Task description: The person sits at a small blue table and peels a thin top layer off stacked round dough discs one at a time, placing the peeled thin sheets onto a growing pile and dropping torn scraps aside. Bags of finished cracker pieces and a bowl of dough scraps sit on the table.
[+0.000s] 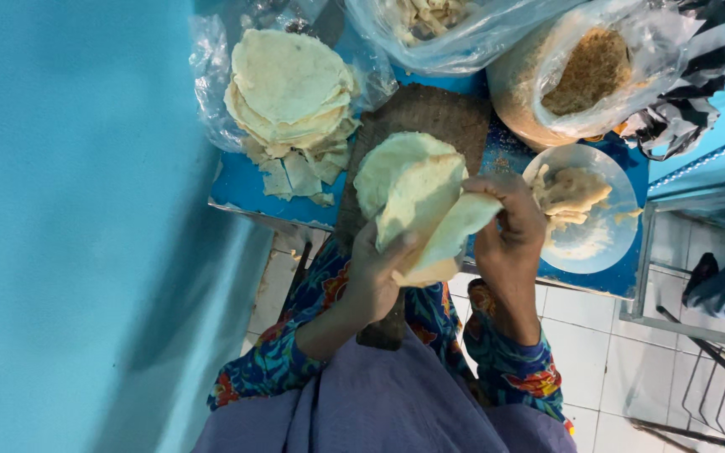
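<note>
Gripping one folded flatbread [430,214], both hands [375,273] [509,235] hide its lower edge.

The folded wrapper [430,218] sits between the left hand [379,277] and the right hand [509,231], above a mat [430,113] on the small table [241,189]. Left of the mat lies a stack of round wrappers [291,88] on a plastic bag [207,84]. Right of the hands stands a plate of filling [585,218]; behind it, a bag of crumbs [585,71].
</note>
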